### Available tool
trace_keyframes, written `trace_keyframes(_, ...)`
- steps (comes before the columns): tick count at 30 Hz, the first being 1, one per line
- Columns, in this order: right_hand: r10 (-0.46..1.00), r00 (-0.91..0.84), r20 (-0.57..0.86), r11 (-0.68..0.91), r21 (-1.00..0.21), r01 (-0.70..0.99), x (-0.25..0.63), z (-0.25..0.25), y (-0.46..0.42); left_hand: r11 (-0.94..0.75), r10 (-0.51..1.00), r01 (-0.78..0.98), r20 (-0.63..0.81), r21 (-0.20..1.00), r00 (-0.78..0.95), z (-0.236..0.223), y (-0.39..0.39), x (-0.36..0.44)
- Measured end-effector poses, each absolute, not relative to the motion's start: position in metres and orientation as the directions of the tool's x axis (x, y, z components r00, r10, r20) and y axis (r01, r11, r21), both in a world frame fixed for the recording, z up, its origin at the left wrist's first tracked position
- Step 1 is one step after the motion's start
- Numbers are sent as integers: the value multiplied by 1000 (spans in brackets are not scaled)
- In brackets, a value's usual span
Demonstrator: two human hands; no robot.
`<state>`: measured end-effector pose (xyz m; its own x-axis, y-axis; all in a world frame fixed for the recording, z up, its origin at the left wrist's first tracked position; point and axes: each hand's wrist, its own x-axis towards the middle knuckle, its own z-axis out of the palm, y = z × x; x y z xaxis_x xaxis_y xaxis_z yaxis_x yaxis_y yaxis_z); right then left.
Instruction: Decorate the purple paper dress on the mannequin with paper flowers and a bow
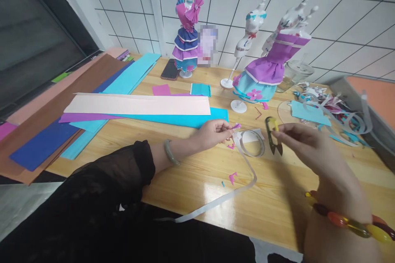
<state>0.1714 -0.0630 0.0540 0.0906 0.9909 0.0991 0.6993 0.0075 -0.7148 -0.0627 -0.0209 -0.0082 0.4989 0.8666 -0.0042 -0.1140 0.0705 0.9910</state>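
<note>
My left hand (214, 133) pinches a small purple paper piece (236, 126) between thumb and fingertips, above the table. In my right hand (308, 144) are yellow-handled thread snips (273, 135), blades pointing down and a little apart. Between the hands lies a roll of tape (261, 148). A long white strip (216, 203) curls from near my left fingertips down over the table's front edge; whether those fingers hold it too, I cannot tell. Pink paper scraps (233, 178) lie below the roll.
Dress-form figures in paper dresses (262, 72) stand at the back. Long sheets of coloured paper, a pale pink one (138, 104) on top, cover the left. A phone (170, 70) lies near the wall. Strips and scraps (348, 119) pile up at right beside a grey-edged box (358, 111).
</note>
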Motion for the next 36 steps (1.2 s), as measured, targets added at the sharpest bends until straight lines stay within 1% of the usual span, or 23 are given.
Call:
trace_keyframes(3,966,225,128,19,-901,433,169,57,-61,1,886,-68,31,998,462,-11,-20,-62)
trace_keyframes(4,957,258,133,41,-942,334,169,56,-59,-19,893,-62,45,998,449,-12,-19,-62)
trace_keyframes(6,956,270,111,64,-982,176,168,52,-54,-38,899,-75,66,996,432,-13,-18,-62)
trace_keyframes(8,969,239,66,38,-992,121,165,46,-50,-34,895,-115,81,993,438,-12,-17,-62)
trace_keyframes(10,983,179,25,3,-992,125,160,42,-49,-7,883,-157,80,988,462,-10,-17,-63)
trace_keyframes(13,997,47,-69,-71,-996,47,148,39,-55,89,866,-201,24,976,500,-3,-18,-64)
trace_keyframes(15,988,-42,-150,-152,-988,-36,140,40,-61,154,864,-217,-24,964,504,1,-18,-65)
trace_keyframes(16,979,-85,-186,-191,-980,-52,136,41,-63,172,864,-222,-39,960,502,2,-18,-65)
trace_keyframes(17,968,-123,-217,-222,-974,-32,133,41,-65,179,865,-227,-43,957,500,3,-18,-65)
trace_keyframes(19,954,-168,-247,-231,-967,110,126,42,-68,175,867,-235,-36,956,497,3,-18,-66)
trace_keyframes(22,957,-171,-236,-153,-907,392,117,41,-70,167,866,-245,-23,955,499,4,-18,-66)
trace_keyframes(24,957,-165,-239,-126,-854,505,113,38,-71,170,866,-236,-31,957,499,5,-19,-65)
trace_keyframes(27,940,-184,-286,-133,-808,574,112,33,-71,163,877,-220,-39,962,479,5,-18,-65)
trace_keyframes(30,917,-251,-309,-109,-801,589,113,29,-70,186,883,-241,-54,953,467,2,-17,-65)
trace_keyframes(34,896,-279,-345,-112,-784,610,114,26,-69,333,841,-310,-131,891,525,-3,-15,-66)
trace_keyframes(36,886,-277,-372,-132,-774,619,115,24,-69,360,827,-293,-158,886,539,-3,-14,-67)
